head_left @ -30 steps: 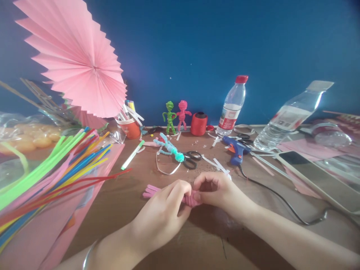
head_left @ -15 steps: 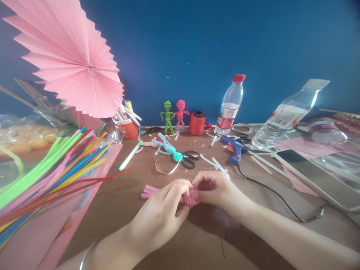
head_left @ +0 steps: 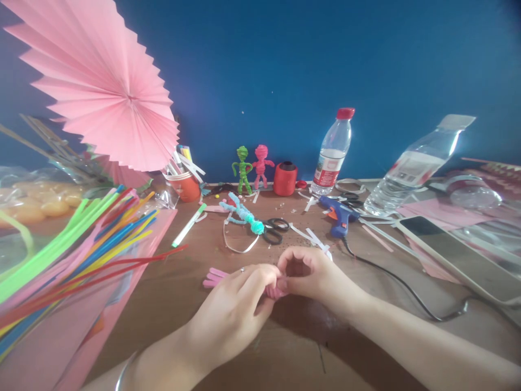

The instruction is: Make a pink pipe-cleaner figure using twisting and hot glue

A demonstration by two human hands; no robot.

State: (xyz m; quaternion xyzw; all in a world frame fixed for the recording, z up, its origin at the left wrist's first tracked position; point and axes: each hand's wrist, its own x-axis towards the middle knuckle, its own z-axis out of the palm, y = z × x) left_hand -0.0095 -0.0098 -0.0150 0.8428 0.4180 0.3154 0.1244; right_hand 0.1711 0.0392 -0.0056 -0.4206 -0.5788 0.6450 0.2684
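Note:
Both hands meet over a folded pink paper piece point(head_left: 212, 278) lying on the brown table point(head_left: 183, 282). My left hand point(head_left: 236, 309) is closed, its fingers pinching the paper's middle. My right hand point(head_left: 309, 274) is closed too, pinching the same paper from the right. The paper's left end sticks out past my left fingers; the rest is hidden under the hands.
Colourful pipe cleaners point(head_left: 81, 233) lie at left under a pink paper fan point(head_left: 101, 92). Behind the hands are scissors point(head_left: 274, 231), a light blue pipe-cleaner figure point(head_left: 242, 214), a blue glue gun point(head_left: 340, 217) with its cord, two small figures point(head_left: 252, 165), a red spool point(head_left: 285, 178), water bottles point(head_left: 334, 152) and a phone point(head_left: 456, 252).
The hands have stayed on the pink paper; my left fingers have shifted slightly over it, covering more of its middle. The view dropped slightly between the earliest frame and the later ones.

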